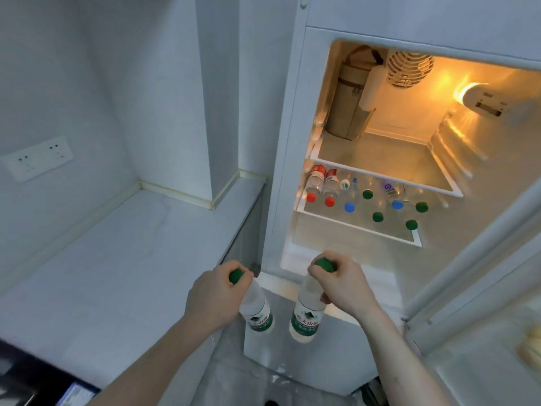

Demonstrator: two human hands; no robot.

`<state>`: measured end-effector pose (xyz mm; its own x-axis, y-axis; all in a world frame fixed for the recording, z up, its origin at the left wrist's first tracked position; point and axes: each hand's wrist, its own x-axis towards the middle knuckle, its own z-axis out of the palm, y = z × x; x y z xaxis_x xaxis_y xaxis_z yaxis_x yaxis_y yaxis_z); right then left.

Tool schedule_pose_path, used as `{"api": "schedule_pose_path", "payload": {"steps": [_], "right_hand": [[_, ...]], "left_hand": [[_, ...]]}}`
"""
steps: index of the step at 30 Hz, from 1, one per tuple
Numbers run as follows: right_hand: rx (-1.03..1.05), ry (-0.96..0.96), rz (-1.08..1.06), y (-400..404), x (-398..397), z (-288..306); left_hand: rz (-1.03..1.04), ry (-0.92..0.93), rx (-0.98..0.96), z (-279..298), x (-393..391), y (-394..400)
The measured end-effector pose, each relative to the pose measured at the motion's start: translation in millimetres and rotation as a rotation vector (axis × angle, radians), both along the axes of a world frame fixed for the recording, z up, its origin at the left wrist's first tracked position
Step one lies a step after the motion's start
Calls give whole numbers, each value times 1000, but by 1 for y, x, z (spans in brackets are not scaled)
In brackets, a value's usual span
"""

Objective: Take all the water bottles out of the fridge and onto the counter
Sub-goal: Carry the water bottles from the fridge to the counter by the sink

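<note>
Fingers of the left hand (215,294) curl around the neck of a green-capped water bottle (257,310), just under its cap; fingers of the right hand (341,281) pinch a second green-capped bottle (306,312) the same way. Both bottles hang upright by their necks, out of the fridge, below its open compartment and to the right of the pale counter (117,259), which shows no bottles yet.

Inside the lit fridge (380,127), the lower shelf (357,227) holds about ten more bottles: two with red caps (320,197) at the left, then blue and green caps. The upper shelf holds a tall grey container at the back. The fridge door (480,259) stands open at the right.

Risks, as a judgement: held only at the neck, a cold, possibly wet bottle could slip through the fingers. Swinging left, the left bottle could knock the counter's edge. Set down carelessly, a narrow bottle could tip and roll off the counter.
</note>
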<state>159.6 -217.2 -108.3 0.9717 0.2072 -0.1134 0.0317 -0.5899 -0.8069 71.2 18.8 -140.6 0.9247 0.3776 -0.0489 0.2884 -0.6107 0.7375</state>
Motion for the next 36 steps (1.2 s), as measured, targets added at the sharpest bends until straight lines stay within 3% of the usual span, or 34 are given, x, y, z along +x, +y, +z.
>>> {"api": "schedule_pose_path", "payload": {"steps": [9,17,25,36], "right_hand": [[-300,-92,643,94,-4,-21],[-199,-93,1015,198,3,-31],[-143,-114,1396,268,-24,-42],[-74,-238,1804,327,-150,-32]], "left_hand": [[235,130,30,-11,-62,44],[562,179,-31,-19,-115,82],[860,215,45,-28,-174,84],[1224,133,-5,-18,-302,46]]}}
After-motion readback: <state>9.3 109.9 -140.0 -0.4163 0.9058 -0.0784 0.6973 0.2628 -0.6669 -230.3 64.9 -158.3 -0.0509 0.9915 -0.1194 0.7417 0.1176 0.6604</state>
